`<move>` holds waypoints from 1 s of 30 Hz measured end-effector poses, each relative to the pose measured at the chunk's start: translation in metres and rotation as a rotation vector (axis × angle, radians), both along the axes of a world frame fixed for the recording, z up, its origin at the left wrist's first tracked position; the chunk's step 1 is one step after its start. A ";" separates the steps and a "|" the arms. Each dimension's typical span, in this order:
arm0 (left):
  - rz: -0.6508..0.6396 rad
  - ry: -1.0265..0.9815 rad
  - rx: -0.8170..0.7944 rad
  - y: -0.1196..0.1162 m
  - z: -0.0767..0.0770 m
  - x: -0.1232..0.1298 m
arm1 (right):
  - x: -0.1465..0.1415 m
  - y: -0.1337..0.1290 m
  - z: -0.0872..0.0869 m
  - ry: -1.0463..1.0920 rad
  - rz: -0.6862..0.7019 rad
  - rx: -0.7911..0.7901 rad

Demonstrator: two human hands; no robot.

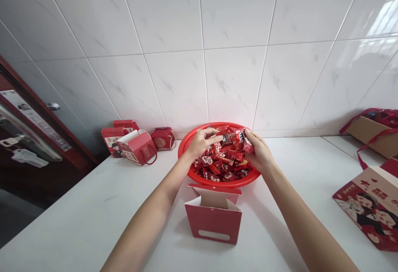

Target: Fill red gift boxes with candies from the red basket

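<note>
A red plastic basket (183, 149) stands near the tiled wall, filled with red wrapped candies (217, 166). Over its left half is my left hand (200, 141), thumb and fingers closed on a wrapped candy (226, 137). My right hand (259, 151), above the right rim, grips red wrapped candies (239, 139) between thumb and fingers; how many is unclear. In front of the basket, between my forearms, a red paper box (214, 224) stands upright with its top flaps apart.
Several small red gift boxes (133, 147) stand together at the back left. To the right are a large printed box (370, 210) and a brown carton with red ribbon (367, 133). The white tabletop (93, 218) ends at the left, beside a dark red door (37, 127).
</note>
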State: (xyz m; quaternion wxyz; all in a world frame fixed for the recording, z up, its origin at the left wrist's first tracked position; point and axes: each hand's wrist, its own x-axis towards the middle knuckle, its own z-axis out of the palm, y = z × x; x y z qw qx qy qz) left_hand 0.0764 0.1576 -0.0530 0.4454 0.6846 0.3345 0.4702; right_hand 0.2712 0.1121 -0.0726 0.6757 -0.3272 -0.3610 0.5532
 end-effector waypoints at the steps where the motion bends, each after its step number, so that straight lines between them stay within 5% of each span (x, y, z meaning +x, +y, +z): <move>1: 0.007 -0.025 -0.023 -0.002 0.001 -0.001 | -0.002 -0.002 0.002 -0.010 0.013 0.024; 6: 0.026 -0.172 -0.070 -0.029 0.008 -0.011 | -0.004 -0.020 0.024 -0.067 0.106 0.066; 13: 0.151 -0.155 0.078 -0.073 0.027 -0.023 | -0.008 -0.058 0.058 -0.233 0.217 0.113; 19: 0.176 -0.083 0.287 -0.106 0.047 -0.020 | -0.022 -0.086 0.062 -0.401 0.212 0.211; 26: 0.092 0.111 0.174 -0.127 0.049 -0.037 | -0.007 -0.094 0.074 -0.454 0.204 0.233; 30: 0.142 0.191 0.296 -0.136 0.047 -0.049 | 0.015 -0.103 0.089 -0.758 0.515 0.415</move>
